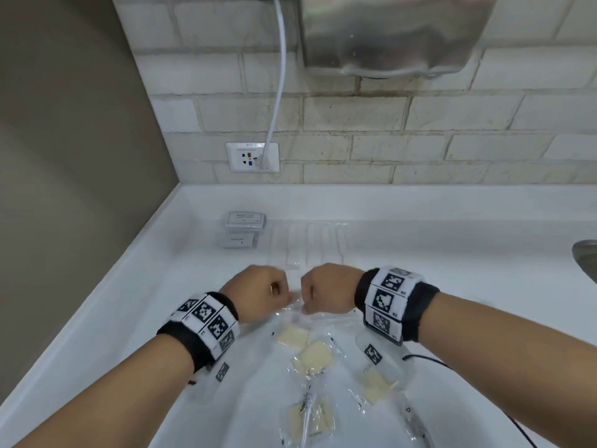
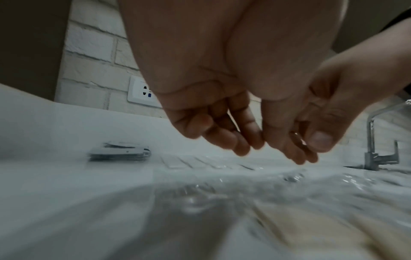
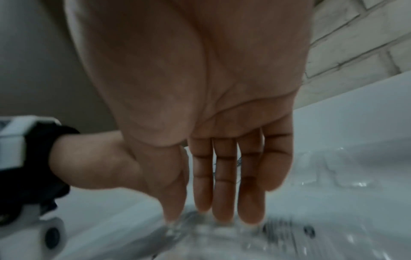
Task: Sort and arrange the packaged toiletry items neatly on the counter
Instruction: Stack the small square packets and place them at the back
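Note:
On the white counter, both hands meet over a clear packet holding a cream pad. My left hand and my right hand each pinch its far edge, fingers curled. The right wrist view shows the right hand with thumb and fingertips on the crinkled packet. In the left wrist view the left hand hangs fingers-down beside the right thumb. More cream-pad packets lie nearer me. A stack of grey sachets sits at the back left beside a row of clear-wrapped sticks.
A brown wall runs along the counter's left side. On the tiled back wall are an outlet with a white cord and a steel dryer. A sink rim lies at the right, with a faucet.

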`<move>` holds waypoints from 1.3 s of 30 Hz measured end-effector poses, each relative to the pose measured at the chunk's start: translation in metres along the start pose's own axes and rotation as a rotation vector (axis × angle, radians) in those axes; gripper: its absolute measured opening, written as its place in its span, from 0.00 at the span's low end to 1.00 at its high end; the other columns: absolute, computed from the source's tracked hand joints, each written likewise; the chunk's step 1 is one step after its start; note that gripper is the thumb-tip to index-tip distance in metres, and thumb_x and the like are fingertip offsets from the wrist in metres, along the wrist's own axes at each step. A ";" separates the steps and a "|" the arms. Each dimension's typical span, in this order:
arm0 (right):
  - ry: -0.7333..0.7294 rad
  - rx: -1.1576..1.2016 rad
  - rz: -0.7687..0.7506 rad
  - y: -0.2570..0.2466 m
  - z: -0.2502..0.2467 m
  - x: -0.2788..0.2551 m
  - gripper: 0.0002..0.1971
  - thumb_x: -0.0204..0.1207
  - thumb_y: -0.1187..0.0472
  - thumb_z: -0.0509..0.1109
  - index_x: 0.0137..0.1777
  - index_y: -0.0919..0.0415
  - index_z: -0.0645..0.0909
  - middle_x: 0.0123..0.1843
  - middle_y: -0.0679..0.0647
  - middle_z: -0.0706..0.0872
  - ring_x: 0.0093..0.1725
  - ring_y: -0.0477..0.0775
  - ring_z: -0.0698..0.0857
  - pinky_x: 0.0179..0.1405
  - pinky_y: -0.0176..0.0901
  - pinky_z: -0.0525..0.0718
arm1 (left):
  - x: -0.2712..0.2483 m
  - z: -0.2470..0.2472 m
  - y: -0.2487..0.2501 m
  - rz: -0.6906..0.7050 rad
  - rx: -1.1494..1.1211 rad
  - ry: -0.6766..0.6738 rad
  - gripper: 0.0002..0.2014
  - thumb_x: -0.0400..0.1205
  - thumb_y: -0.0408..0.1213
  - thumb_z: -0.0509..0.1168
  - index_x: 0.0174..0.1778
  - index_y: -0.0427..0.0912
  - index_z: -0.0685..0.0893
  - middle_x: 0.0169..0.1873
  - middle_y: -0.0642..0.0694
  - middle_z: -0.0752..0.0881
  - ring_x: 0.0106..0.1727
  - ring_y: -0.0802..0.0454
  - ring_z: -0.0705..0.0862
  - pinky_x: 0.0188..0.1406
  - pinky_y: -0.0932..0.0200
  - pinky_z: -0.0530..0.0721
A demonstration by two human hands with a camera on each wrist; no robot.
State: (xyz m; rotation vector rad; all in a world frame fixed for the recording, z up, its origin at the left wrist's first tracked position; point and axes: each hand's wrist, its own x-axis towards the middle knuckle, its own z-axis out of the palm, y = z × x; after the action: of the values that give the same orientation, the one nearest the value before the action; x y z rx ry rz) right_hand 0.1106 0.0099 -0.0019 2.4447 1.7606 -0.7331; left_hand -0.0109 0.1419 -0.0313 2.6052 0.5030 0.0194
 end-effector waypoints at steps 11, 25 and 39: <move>0.027 0.069 -0.017 -0.018 0.062 -0.054 0.20 0.74 0.60 0.72 0.66 0.54 0.78 0.64 0.52 0.82 0.61 0.57 0.82 0.57 0.46 0.80 | -0.061 0.037 0.019 -0.061 0.150 -0.074 0.15 0.79 0.42 0.70 0.62 0.48 0.83 0.58 0.51 0.80 0.60 0.51 0.81 0.57 0.62 0.77; 0.066 0.193 0.118 -0.005 0.074 -0.087 0.18 0.71 0.56 0.77 0.60 0.57 0.81 0.51 0.47 0.77 0.49 0.50 0.77 0.47 0.39 0.74 | -0.079 0.058 0.030 -0.275 0.044 -0.033 0.27 0.77 0.35 0.71 0.71 0.44 0.71 0.66 0.45 0.80 0.65 0.47 0.80 0.59 0.59 0.77; 0.543 1.010 0.109 -0.013 0.038 -0.102 0.07 0.74 0.64 0.74 0.50 0.57 0.81 0.39 0.52 0.82 0.37 0.52 0.83 0.46 0.54 0.87 | -0.091 0.049 0.088 -0.204 -0.840 0.360 0.10 0.82 0.27 0.60 0.56 0.44 0.72 0.44 0.47 0.85 0.39 0.46 0.89 0.45 0.45 0.89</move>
State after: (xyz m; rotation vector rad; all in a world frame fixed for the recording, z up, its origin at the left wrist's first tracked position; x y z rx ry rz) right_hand 0.0606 -0.0873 0.0075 3.6480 1.5717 -1.2757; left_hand -0.0601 0.0157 -0.0274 1.7201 0.6968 0.5222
